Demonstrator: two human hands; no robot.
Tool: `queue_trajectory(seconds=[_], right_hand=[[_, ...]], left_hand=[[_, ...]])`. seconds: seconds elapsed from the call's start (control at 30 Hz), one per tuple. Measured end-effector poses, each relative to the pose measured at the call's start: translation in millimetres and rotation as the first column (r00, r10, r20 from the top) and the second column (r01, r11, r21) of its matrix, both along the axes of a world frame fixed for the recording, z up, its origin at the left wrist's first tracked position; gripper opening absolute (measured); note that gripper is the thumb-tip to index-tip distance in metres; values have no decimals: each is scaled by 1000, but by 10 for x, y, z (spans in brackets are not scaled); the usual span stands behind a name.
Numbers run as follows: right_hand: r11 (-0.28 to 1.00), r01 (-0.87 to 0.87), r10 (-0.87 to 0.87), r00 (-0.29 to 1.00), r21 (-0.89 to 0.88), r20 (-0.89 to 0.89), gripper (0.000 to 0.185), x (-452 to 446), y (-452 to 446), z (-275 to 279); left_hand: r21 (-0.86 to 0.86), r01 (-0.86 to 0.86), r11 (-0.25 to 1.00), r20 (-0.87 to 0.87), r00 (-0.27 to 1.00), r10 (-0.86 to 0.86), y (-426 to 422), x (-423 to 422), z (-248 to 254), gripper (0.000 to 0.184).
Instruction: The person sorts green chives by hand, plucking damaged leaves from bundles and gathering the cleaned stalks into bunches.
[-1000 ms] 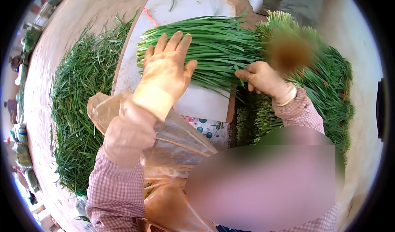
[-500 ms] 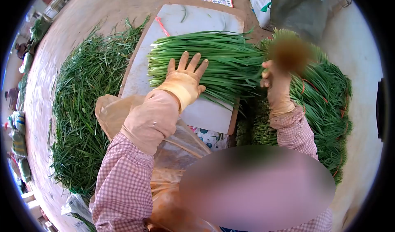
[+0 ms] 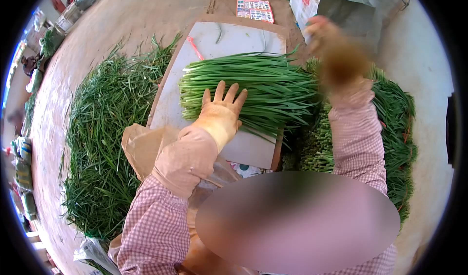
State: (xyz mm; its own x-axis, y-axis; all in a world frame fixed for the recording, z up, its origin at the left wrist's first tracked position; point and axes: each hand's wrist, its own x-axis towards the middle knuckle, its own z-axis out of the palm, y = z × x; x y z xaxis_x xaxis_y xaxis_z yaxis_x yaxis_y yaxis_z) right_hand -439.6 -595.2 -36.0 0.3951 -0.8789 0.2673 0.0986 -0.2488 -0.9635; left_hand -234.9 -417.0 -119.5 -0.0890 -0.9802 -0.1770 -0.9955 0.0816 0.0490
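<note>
A thick bundle of garlic chives (image 3: 263,82) lies crosswise on a pale board (image 3: 163,102), cut ends to the left and leaf tips to the right. My left hand (image 3: 222,114), in a yellowish glove, rests on the bundle's near side with its fingers spread. Raised beyond the bundle's right end is my right hand (image 3: 321,34). Motion and a blurred patch smear its fingers, so I cannot make out anything in it. Below that hand, tied chive bundles (image 3: 392,109) are stacked to the right of the board. A red tie (image 3: 195,47) lies at the board's upper left.
Loose green leaves (image 3: 107,143) form a large heap left of the board. A printed sheet (image 3: 255,10) lies on the floor beyond it. At the upper right stand a white sack (image 3: 304,2) and a grey-green bag (image 3: 353,19). Brown plastic (image 3: 141,146) sticks out beside my left sleeve.
My right hand has gone up and away, from beside the leaf tips to near the white sack. My left hand stays spread on the chives, while the whole view has shifted slightly.
</note>
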Motion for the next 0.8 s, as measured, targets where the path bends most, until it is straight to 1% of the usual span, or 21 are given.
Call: queue_trajectory(seconds=[0.03, 0.07, 0.1, 0.17, 0.2, 0.27, 0.3, 0.37, 0.4, 0.53, 0.6, 0.63, 0.7, 0.73, 0.77, 0.8], right_hand=[[982, -136, 151, 982, 128, -113, 16, 168, 309, 22], [967, -173, 226, 920, 184, -321, 14, 290, 412, -102], [949, -198, 301, 807, 247, -508, 12, 372, 449, -316], [949, -283, 312, 800, 135, -512, 16, 415, 453, -792], [948, -286, 316, 799, 139, -511, 16, 417, 433, -878], [975, -224, 177, 767, 0, -617, 15, 385, 429, -979], [975, -220, 178, 767, 8, -617, 15, 378, 442, -996], [929, -272, 50, 764, -250, -643, 19, 379, 453, -993], [920, -278, 19, 735, -275, -678, 21, 379, 426, -1041], [909, -305, 27, 724, -285, -689, 23, 439, 393, -1077], [814, -355, -87, 709, -461, -700, 23, 482, 387, -1072], [814, -360, -81, 708, -456, -702, 23, 495, 370, -1105], [700, -423, -165, 688, -576, -707, 21, 538, 350, -1155], [732, -407, -149, 686, -546, -712, 18, 542, 351, -1167], [729, -413, -144, 687, -546, -712, 18, 558, 370, -1114], [796, -388, -120, 651, -464, -750, 18, 569, 389, -1040]], left_hand=[[-5, -1, 1000, -2, 1000, 1, 0, -5, 6, 76], [13, -4, 1000, 1, 1000, 4, 1, -12, 18, 76], [32, -10, 999, 5, 1000, 10, 0, -10, 26, 76], [34, -18, 999, -1, 1000, 18, 4, -5, 25, 75], [26, -12, 1000, -1, 1000, 12, 6, -3, 25, 75], [12, -8, 1000, 1, 1000, 8, 19, -15, 30, 74], [20, -4, 1000, 0, 1000, 4, 16, -19, 37, 74], [45, -16, 999, -5, 1000, 17, -8, -21, 54, 73], [45, -12, 999, -3, 1000, 12, -7, -20, 60, 73], [14, -9, 1000, -4, 1000, 9, 17, -17, 30, 70], [17, -9, 1000, -11, 1000, 9, 28, -17, 40, 70], [16, -4, 1000, -15, 1000, 4, 34, -17, 54, 69], [29, -8, 1000, -14, 1000, 8, 32, -28, 67, 68], [26, -4, 1000, -4, 1000, 4, 34, -33, 55, 68], [23, -1, 1000, 6, 1000, 1, 36, -37, 47, 68], [27, -4, 1000, 4, 1000, 4, 36, -42, 44, 67]])
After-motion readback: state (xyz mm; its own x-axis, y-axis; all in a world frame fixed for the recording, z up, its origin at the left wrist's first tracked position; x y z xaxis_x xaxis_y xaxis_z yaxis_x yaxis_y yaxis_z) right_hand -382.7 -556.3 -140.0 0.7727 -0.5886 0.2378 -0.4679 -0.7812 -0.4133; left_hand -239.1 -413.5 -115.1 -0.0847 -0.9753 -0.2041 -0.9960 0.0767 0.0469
